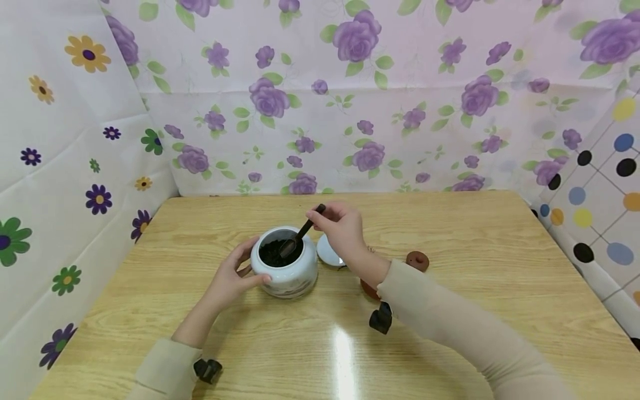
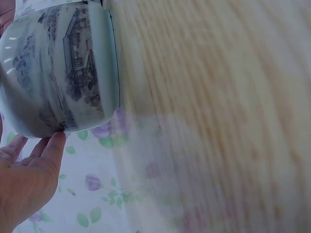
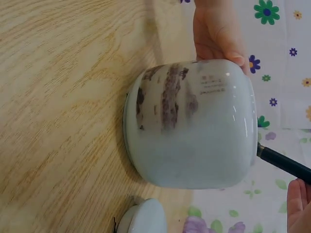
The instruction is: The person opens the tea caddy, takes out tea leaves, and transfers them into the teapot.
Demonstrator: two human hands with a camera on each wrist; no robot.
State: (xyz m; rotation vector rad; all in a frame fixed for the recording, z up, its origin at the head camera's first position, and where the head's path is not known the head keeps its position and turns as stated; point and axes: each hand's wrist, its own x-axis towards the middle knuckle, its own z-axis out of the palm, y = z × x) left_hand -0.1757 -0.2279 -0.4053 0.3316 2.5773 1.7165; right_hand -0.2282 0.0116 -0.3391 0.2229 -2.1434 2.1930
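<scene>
A white ceramic jar (image 1: 285, 272) with a blue-grey landscape print stands on the wooden table (image 1: 200, 233), filled with dark tea leaves (image 1: 272, 253). My left hand (image 1: 232, 275) grips the jar's left side, thumb on the front near the rim. My right hand (image 1: 337, 228) pinches the handle of a dark scoop (image 1: 300, 236), whose bowl dips into the leaves. The left wrist view shows the jar (image 2: 60, 68) close up above my fingers (image 2: 29, 174). In the right wrist view the jar (image 3: 194, 126) lies across the frame with the scoop handle (image 3: 284, 162) entering its mouth.
The jar's white lid (image 1: 327, 250) lies just right of the jar, also seen as the lid (image 3: 143, 218) in the right wrist view. A small brown teapot lid (image 1: 417, 260) and part of a brown teapot (image 1: 369, 289) sit under my right forearm. Floral sheets wall the table on three sides.
</scene>
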